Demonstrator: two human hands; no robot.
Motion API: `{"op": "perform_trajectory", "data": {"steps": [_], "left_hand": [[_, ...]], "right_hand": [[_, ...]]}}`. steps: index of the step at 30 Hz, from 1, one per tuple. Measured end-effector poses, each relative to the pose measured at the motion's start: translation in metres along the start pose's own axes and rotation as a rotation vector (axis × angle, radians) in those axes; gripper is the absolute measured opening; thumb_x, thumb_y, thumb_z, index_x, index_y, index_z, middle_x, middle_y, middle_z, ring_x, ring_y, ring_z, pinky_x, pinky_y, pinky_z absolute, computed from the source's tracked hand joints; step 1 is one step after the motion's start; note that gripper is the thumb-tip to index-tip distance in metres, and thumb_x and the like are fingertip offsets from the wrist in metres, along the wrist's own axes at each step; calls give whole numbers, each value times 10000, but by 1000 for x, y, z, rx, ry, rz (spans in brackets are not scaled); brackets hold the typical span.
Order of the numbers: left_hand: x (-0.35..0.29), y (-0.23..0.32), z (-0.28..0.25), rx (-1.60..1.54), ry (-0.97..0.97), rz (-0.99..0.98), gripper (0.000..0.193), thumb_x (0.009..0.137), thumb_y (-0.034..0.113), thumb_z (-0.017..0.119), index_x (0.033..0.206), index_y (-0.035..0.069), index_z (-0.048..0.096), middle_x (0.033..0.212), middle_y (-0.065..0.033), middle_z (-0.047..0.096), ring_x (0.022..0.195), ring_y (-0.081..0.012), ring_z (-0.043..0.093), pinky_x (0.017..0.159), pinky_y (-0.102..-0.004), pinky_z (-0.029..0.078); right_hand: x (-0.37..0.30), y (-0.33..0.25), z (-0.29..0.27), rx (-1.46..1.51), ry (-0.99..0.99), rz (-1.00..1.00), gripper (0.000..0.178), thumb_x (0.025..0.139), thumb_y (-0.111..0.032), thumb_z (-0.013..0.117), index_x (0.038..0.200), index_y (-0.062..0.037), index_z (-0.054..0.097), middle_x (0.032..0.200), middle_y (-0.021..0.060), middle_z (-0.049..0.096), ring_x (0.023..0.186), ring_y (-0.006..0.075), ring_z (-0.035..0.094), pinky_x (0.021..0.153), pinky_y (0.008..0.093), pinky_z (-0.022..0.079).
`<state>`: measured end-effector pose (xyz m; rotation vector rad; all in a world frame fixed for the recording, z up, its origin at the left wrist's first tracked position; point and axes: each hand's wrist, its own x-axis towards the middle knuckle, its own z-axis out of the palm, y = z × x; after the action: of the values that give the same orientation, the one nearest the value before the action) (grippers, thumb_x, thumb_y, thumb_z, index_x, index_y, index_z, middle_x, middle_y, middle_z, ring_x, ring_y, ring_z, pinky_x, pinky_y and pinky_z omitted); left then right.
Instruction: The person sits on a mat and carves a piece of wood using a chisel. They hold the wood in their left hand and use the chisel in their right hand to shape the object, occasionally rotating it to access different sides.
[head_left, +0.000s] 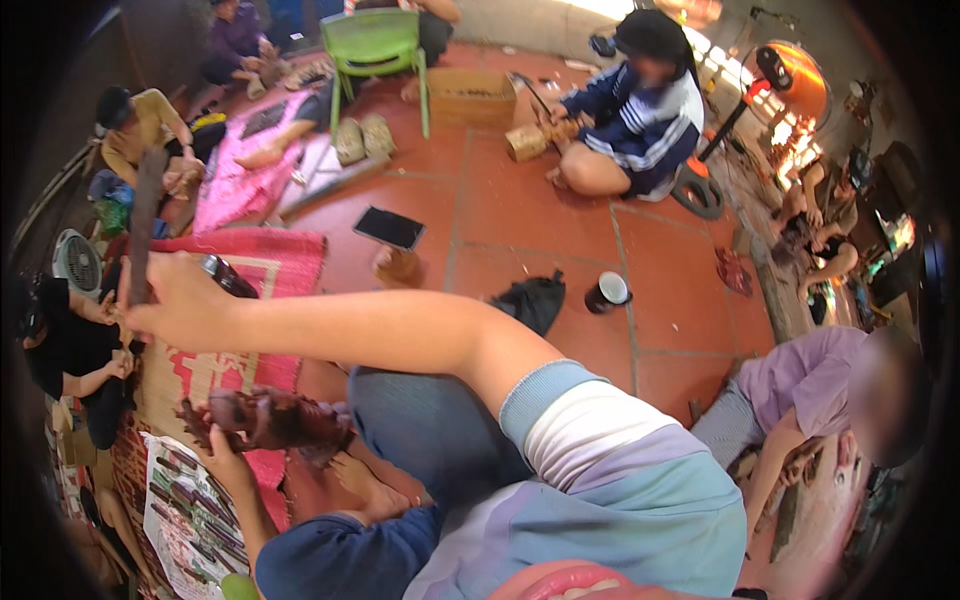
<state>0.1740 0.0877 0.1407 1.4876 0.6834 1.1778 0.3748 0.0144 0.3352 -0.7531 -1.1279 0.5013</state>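
My right arm stretches across to the left, and my right hand [185,305] is closed around a long, dark, flat wooden bar [146,215] that stands up from the fist. Lower down, my left hand [228,462] grips a dark reddish-brown wood carving [275,420] with a knobbly, uneven shape. The carving lies sideways near my bare foot [365,485], beside my bent knee. Its finer detail is blurred. Several slim carving chisels [205,520] rest in a row on a white printed sheet [160,460], close to my left forearm.
A woven red and tan mat [300,255] lies under my work. On the tile floor are a dark tablet [390,227], a black bag [530,302] and a cup [607,292]. Several people sit around; one [640,110] works a wood block. A green chair [372,45] stands farther off.
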Motion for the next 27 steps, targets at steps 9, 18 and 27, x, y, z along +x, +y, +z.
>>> {"op": "perform_trajectory", "data": {"steps": [9, 18, 27], "left_hand": [[-3, -7, -18, -17, 135, -26, 135, 899, 151, 509, 989, 52, 491, 730, -7, 530, 560, -54, 455, 498, -200, 359], [-4, -18, -21, 63, -8, -59, 328, 920, 148, 463, 1203, 5, 376, 897, -59, 544, 719, -110, 541, 569, -220, 456], [-5, -30, -42, 148, 150, 45, 305, 910, 215, 485, 1145, 31, 425, 870, -59, 529, 632, -108, 503, 518, -227, 399]], "right_hand": [[-54, 70, 39, -198, -447, 152, 74, 666, -29, 626, 715, -3, 577, 615, 153, 588, 606, 259, 629, 553, 343, 490], [-51, 45, 23, -130, -462, 391, 127, 713, -64, 637, 821, 1, 652, 671, 164, 632, 618, 242, 645, 570, 317, 505], [-58, 77, 56, -181, -400, 211, 124, 655, -89, 667, 731, -11, 607, 650, 192, 591, 664, 310, 632, 577, 368, 492]]}}
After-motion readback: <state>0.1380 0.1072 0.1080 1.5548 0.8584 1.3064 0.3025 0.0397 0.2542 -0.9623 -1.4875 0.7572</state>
